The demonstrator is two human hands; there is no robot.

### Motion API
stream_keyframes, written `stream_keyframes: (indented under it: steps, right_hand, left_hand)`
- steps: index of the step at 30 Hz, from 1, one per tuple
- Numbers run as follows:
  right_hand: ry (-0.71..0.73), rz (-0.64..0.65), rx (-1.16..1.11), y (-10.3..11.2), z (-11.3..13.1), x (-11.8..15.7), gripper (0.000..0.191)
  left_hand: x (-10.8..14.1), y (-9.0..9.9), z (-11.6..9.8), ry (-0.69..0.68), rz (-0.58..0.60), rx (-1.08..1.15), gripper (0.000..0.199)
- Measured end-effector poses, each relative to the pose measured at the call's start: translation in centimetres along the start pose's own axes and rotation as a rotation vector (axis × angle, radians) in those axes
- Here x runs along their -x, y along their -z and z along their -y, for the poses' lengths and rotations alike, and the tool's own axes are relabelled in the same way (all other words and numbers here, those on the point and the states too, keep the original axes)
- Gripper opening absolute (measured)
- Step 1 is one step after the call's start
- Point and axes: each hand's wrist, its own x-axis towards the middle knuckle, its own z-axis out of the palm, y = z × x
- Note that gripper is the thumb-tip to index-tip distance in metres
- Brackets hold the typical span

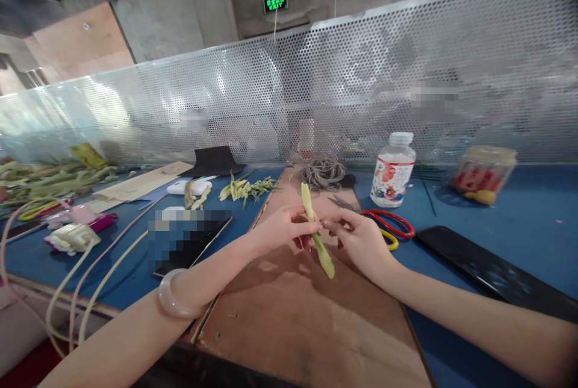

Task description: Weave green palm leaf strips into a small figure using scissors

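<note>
While the left hand (295, 228) reaches inward, its grip pinching the leaf (324, 258), the right hand's (356, 237) fingertips pinch beside it.

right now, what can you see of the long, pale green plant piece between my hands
The long, pale green plant piece has a narrow, yellowish upper end and a broader, greener lower end. It tilts above a brown, wood-like board, its middle held and partly hidden by the left hand. The right hand's fingertips meet it there.
</note>
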Motion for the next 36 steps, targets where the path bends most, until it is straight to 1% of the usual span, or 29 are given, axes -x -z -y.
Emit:
stream_keyframes:
  steps: [2,6,8,10,13,17,21,23,25,28,30,33,36]
  right_hand:
    - [0.013,0.004,-0.011,0.1,0.0,-0.1,0.019]
    - [0.172,-0.007,0.013,0.4,0.0,-0.1,0.022]
    - [0.223,-0.023,0.037,0.4,-0.1,-0.1,0.026]
    - [0.225,-0.006,0.075,0.3,-0.2,-0.1,0.027]
    - [0.216,0.024,0.095,0.2,-0.2,-0.2,0.022]
    - [0.259,-0.016,0.048,0.2,-0.1,-0.4,0.017]
    - [0.243,-0.016,0.085,0.2,0.1,-0.4,0.015]
    - [0.242,-0.043,0.108,0.1,0.3,-0.2,0.016]
    - [0.272,-0.057,0.147,0.1,0.6,0.3,0.016]
    - [0.341,-0.032,0.206,0.1,1.0,1.0,0.014]
    - [0.361,-0.035,0.220,0.0,1.0,1.3,0.013]
    - [0.366,-0.093,0.233,0.0,0.8,1.5,0.013]
    - [0.365,-0.135,0.244,-0.1,0.6,1.5,0.012]
  left_hand:
    - [0.1,0.0,0.0,-0.006,-0.013,-0.009,0.027]
    - [0.3,0.0,0.0,-0.004,-0.044,-0.033,0.030]
    - [0.4,-0.1,-0.2,-0.015,-0.049,-0.042,0.032]
    - [0.5,-0.3,-0.4,-0.022,-0.034,-0.053,0.031]
    - [0.6,-0.5,-0.6,-0.002,0.008,-0.076,0.029]
    - [0.7,-0.7,-0.7,-0.010,0.022,-0.109,0.028]
    - [0.8,-0.9,-0.8,0.016,0.037,-0.124,0.031]
    - [0.9,-1.0,-0.9,0.019,0.043,-0.106,0.033]
    - [1.0,-1.0,-1.1,-0.002,0.065,-0.083,0.032]
    - [1.1,-0.9,-1.3,-0.014,0.147,-0.036,0.029]
    - [1.1,-0.8,-1.2,0.019,0.194,0.009,0.030]
    - [0.8,-1.0,-0.9,0.071,0.206,0.075,0.031]
    - [0.7,-1.2,-0.7,0.073,0.214,0.089,0.029]
